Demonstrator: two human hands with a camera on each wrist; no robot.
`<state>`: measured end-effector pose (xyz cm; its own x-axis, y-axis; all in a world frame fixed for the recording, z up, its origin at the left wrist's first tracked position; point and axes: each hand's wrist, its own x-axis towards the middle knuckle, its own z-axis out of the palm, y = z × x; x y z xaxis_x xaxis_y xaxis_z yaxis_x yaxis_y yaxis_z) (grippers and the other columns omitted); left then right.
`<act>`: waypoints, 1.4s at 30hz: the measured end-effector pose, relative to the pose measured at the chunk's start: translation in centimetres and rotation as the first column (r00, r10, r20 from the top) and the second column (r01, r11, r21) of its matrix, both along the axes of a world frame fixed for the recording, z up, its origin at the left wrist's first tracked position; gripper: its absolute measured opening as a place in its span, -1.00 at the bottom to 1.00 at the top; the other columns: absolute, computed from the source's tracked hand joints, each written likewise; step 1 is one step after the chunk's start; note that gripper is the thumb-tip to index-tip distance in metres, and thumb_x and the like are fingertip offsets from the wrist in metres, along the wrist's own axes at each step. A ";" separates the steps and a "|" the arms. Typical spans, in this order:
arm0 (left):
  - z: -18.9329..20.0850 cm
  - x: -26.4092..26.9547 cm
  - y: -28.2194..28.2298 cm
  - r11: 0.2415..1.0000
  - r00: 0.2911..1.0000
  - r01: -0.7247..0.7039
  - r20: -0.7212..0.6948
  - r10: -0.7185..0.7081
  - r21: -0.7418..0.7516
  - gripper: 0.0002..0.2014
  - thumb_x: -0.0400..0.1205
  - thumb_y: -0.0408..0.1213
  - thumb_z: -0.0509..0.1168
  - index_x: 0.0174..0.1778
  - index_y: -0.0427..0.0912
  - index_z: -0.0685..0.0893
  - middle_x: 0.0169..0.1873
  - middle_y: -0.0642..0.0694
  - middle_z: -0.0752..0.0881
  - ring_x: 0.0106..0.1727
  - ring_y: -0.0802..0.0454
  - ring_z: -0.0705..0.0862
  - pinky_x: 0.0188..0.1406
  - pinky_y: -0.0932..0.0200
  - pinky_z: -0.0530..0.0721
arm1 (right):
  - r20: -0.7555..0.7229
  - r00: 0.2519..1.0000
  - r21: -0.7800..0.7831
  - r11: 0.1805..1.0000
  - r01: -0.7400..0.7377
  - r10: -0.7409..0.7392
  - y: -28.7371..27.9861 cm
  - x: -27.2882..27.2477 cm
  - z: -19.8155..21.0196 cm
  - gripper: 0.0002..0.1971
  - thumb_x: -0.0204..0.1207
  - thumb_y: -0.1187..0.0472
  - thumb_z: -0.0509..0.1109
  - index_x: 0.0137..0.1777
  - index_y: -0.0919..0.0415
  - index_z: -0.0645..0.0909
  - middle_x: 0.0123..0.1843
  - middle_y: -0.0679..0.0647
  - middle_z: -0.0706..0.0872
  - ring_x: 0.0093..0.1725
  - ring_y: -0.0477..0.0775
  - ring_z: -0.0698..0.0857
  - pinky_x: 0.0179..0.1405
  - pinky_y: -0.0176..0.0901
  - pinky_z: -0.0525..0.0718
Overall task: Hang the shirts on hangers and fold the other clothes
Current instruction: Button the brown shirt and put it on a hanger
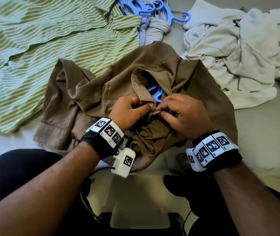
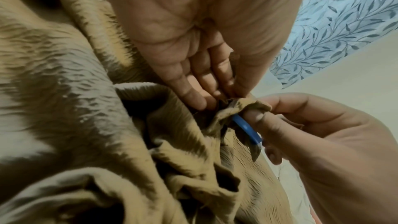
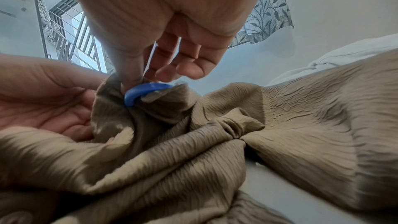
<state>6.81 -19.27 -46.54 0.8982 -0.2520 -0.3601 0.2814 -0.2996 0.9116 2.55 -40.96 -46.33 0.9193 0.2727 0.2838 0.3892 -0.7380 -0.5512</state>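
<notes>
At frame centre, the left hand (image 1: 129, 111) and right hand (image 1: 183, 114) each pinch the collar of a brown shirt (image 1: 88, 92) around a blue hanger (image 1: 155, 92); green striped shirt (image 1: 33, 48) upper left and white clothes (image 1: 237, 48) upper right apparently wait unhung, unfolded.

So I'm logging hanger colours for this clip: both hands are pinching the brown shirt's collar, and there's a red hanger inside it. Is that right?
Not quite: the hanger inside the brown shirt is blue, not red. The head view shows it in the neck opening, and both wrist views show it too. The rest holds: the left hand and right hand both pinch the collar.
</notes>
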 end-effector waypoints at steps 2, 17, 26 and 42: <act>-0.2 0.1 -0.2 0.989 0.996 -0.066 0.067 0.058 0.129 -0.86 0.61 -0.13 0.56 -0.01 -0.09 0.90 -0.17 0.01 0.89 -0.13 0.17 0.82 0.09 -0.01 0.83 | -0.004 1.000 -0.009 1.000 -0.023 0.023 0.2 -0.1 0.1 -0.89 0.58 0.11 0.59 0.06 0.05 0.88 0.04 -0.07 0.83 0.02 0.04 0.80 -0.07 0.09 0.76; 0.6 0.1 -0.5 0.989 0.994 0.107 -0.036 -0.104 0.105 -0.91 0.63 -0.15 0.55 -0.02 -0.03 0.92 -0.28 -0.04 0.88 -0.28 0.06 0.81 -0.09 0.02 0.84 | -0.048 0.997 -0.035 0.998 0.055 -0.057 -0.1 -0.2 -0.6 -0.81 0.60 -0.02 0.53 0.06 0.06 0.85 -0.03 -0.06 0.84 -0.05 0.05 0.79 -0.15 0.12 0.74; 0.5 0.3 -0.4 0.965 0.981 0.187 0.017 -0.194 0.185 -0.84 0.72 -0.11 0.44 0.00 -0.07 0.90 -0.32 0.05 0.84 -0.30 0.17 0.74 -0.06 0.05 0.79 | 0.076 0.996 -0.067 0.997 0.040 -0.035 0.5 -0.6 -0.6 -0.82 0.64 0.06 0.57 0.16 0.06 0.89 -0.05 -0.02 0.83 -0.12 0.07 0.78 -0.18 0.04 0.74; 0.4 -0.3 -0.3 0.962 0.965 0.174 0.157 -0.210 0.211 -0.89 0.67 -0.22 0.50 -0.02 0.14 0.86 -0.20 0.05 0.89 -0.17 0.06 0.86 -0.05 -0.07 0.84 | -0.051 0.999 0.068 0.997 0.021 -0.017 -0.2 0.1 -0.2 -0.83 0.59 0.20 0.60 0.14 0.19 0.87 0.02 0.03 0.86 0.01 0.01 0.80 0.00 -0.01 0.76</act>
